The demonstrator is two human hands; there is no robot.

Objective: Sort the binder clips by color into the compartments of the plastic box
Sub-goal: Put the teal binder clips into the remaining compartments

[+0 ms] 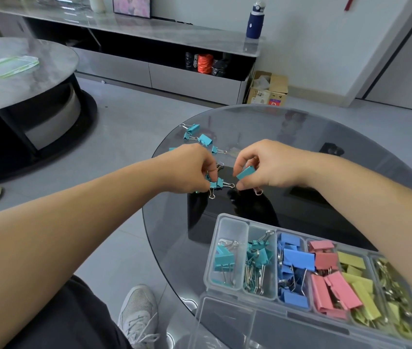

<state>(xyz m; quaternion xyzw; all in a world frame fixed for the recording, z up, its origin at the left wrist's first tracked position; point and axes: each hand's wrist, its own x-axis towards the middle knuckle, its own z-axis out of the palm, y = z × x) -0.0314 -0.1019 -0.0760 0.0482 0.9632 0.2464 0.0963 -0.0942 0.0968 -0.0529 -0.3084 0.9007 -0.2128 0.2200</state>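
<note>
Both hands are over the round glass tabletop (288,127). The left hand (192,170) has its grip curled tight, pinching a small teal binder clip (218,183) just above the glass. The right hand (270,165) pinches a bigger teal binder clip (245,172) between thumb and fingers. A few loose teal clips (205,139) lie just beyond the hands. The plastic box (208,268) sits nearer, holding teal, blue, pink and yellow clips in separate compartments. The label on the cardboard box (268,90) on the floor is too blurry to read.
</note>
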